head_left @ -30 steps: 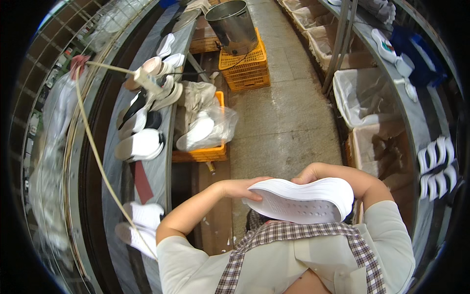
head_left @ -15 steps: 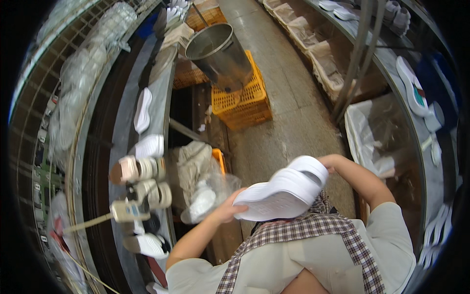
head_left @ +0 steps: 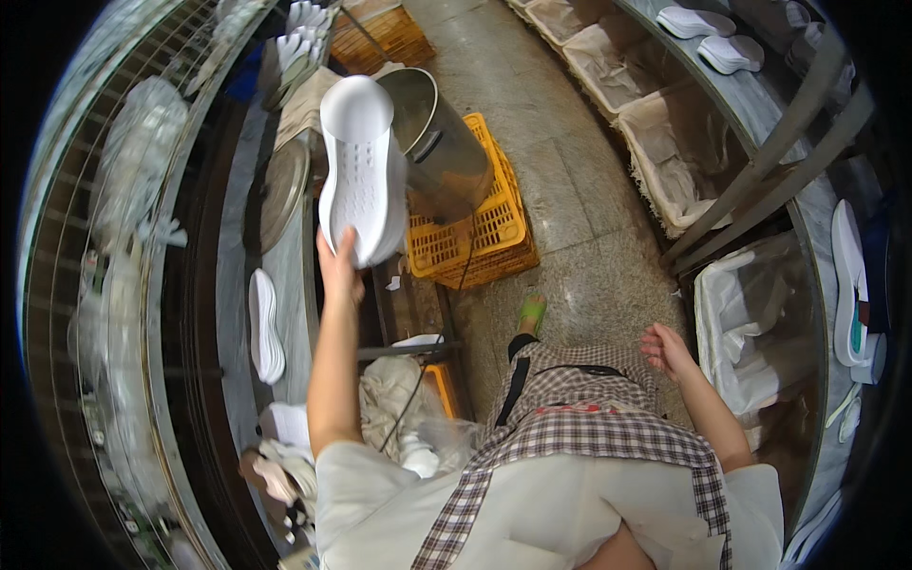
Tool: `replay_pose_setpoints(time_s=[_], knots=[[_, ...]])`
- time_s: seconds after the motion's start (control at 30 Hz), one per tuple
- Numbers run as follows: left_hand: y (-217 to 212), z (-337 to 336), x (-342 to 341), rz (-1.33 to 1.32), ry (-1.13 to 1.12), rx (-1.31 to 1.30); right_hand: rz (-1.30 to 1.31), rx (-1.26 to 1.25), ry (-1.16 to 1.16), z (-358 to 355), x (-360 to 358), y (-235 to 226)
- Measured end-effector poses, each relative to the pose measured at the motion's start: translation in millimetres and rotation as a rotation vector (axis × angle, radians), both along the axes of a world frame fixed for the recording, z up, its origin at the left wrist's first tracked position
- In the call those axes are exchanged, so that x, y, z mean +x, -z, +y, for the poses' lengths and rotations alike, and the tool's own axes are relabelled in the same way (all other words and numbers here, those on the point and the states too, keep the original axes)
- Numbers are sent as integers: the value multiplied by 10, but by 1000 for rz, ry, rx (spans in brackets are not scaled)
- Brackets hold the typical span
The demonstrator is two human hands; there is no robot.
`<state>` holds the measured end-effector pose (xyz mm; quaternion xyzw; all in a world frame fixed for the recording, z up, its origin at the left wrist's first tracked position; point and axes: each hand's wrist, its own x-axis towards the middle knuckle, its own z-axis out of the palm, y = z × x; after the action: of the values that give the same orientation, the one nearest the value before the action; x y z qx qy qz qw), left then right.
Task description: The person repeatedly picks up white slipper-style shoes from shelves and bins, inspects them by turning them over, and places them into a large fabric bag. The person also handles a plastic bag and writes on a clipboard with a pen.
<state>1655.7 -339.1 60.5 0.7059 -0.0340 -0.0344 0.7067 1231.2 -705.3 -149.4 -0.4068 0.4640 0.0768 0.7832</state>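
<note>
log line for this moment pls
left hand: holds stack of white foam shoe soles, raised | right hand: empty, open | below: yellow plastic crate

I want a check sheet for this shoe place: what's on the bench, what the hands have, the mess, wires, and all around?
Surface: long grey bench on the person's left; one white sole lies on it.
Job's things: stack of white shoe soles, held up over the bench.
Clutter: crumpled cloth and plastic bags under the bench edge.
Hands: left hand grips the stack's lower end; right hand is open and holds nothing, beside the checked apron.
Cables: a thin dark cord hangs near the cloth.
Surroundings: metal bucket on a yellow crate, lined bins on the right, stone floor.
</note>
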Motion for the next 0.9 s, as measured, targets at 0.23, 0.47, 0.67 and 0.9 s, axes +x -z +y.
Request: replay_pose_setpoints(time_s=[0.23,0.47,0.67,0.9], knots=[[550,-605,3088,-446,33,736,259,-92,509,79,-12,85],[1326,-737,3822,-494,-14,1184,393,-37,572,431,848,-65],[1395,-770,3882,-523,147,1407,241,-15,512,285,1649,-75],[1481,-785,3859,-467,172,1400,250,-32,483,188,1888,-166]])
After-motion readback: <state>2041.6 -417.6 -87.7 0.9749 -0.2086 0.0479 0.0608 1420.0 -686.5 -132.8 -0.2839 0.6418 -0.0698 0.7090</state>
